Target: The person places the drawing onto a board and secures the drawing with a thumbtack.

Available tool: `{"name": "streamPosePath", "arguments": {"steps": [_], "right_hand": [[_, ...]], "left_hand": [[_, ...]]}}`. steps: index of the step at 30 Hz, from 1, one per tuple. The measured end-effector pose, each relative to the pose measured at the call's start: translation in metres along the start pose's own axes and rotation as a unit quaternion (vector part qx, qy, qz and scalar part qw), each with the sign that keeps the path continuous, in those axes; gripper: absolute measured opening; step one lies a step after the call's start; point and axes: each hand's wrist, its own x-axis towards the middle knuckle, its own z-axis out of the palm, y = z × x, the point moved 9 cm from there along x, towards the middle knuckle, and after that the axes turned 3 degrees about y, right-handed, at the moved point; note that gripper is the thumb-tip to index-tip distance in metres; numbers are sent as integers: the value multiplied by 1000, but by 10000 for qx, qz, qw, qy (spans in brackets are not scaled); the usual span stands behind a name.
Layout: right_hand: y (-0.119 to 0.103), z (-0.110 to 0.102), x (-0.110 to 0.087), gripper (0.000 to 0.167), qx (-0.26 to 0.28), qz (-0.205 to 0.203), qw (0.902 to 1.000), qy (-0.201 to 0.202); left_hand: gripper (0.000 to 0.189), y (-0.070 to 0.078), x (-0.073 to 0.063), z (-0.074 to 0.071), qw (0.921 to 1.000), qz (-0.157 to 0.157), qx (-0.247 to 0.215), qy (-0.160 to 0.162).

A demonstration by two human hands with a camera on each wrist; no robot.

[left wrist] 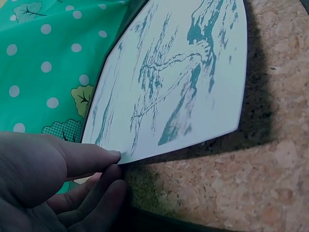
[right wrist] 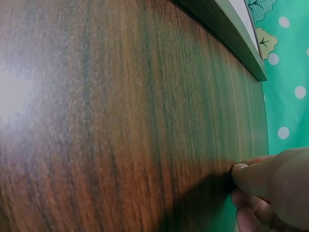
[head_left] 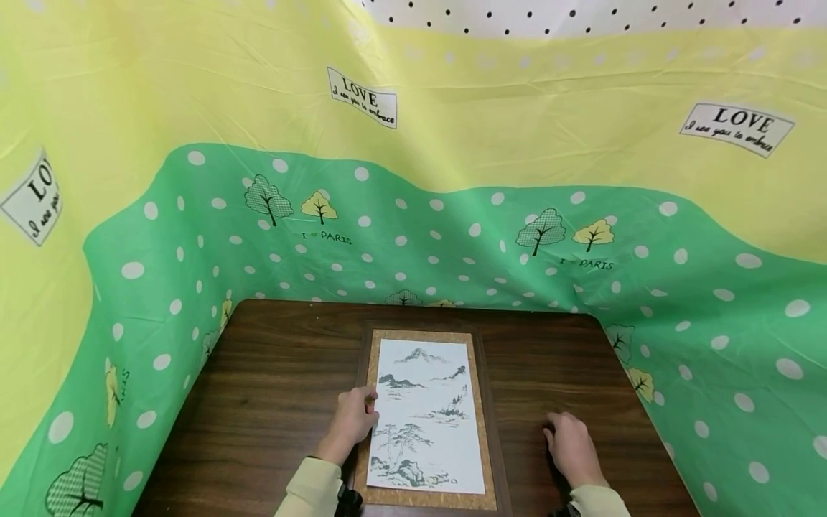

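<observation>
A white sheet (head_left: 429, 402) printed with an ink landscape of mountains, trees and rocks lies over a framed cork board (head_left: 487, 467). At the sheet's left edge my left hand (head_left: 354, 418) pinches it between thumb and fingers. The left wrist view shows the sheet (left wrist: 164, 87) lifted a little off the cork (left wrist: 231, 179), casting a shadow there. My right hand (head_left: 573, 446) is to the right of the board, low over the table, with fingers loosely curled. No held thing shows at its thumb and fingertips (right wrist: 240, 167), though the fingers are partly hidden.
The dark wood-grain table (head_left: 271, 388) extends on both sides of the board. The board's raised dark frame (right wrist: 241, 53) stands above the tabletop. A green and yellow patterned cloth (head_left: 420, 237) hangs behind the table and along both sides.
</observation>
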Motion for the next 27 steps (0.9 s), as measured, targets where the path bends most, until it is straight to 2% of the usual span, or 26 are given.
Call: {"name": "streamPosePath", "arguments": {"steps": [5,12,20,27], "right_hand": [[2,2,1,20,-26,91,9997,-236],[3,3,3,13,-52,202,9994,-285],[5,5,6,6,-76,338,9977,-588],[5,2,3,8,42,401,9978,-528]], "left_hand": [[23,-1,-2,0,9999,-78,-32,-55],[23,-2,-2,1,9999,-111,-33,-92],[24,-4,-1,1,9996,-226,-81,-137],[24,-4,0,1,9997,-144,-103,-188]]}}
